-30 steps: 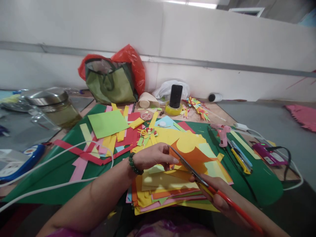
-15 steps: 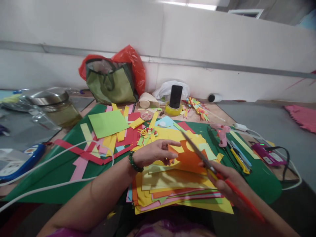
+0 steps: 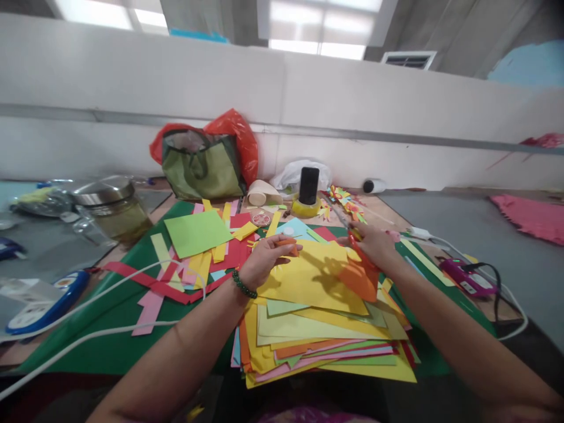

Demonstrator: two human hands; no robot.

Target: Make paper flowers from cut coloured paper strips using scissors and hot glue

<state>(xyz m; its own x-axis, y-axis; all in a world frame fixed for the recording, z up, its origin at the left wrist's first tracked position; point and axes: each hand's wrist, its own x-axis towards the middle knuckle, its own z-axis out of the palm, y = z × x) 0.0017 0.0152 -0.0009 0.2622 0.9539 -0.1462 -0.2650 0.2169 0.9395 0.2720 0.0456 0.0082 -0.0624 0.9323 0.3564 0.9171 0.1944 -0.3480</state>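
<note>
My left hand (image 3: 268,257), with a green bead bracelet on its wrist, pinches a small orange paper piece (image 3: 287,245) above the left part of the paper stack. Farther right, my right hand (image 3: 374,244) is closed around scissors (image 3: 358,242) with red and yellow handles; their blades point away toward the back of the table. Under that hand an orange paper sheet (image 3: 359,281) lies on the stack's right side, partly covered by the hand and scissors. A yellow sheet (image 3: 317,276) tops the stack of coloured paper (image 3: 326,346).
Paper strips and a light green sheet (image 3: 198,232) lie left on the green mat (image 3: 106,338). A phone (image 3: 309,185) stands in a yellow tape roll (image 3: 305,207). White cables cross at left near a glass jar (image 3: 114,214). A purple device (image 3: 469,277) sits right.
My right hand has moved away and upward with the scissors, their blades now pointing back. My left hand now pinches a small orange piece. The larger orange sheet has shifted right.
</note>
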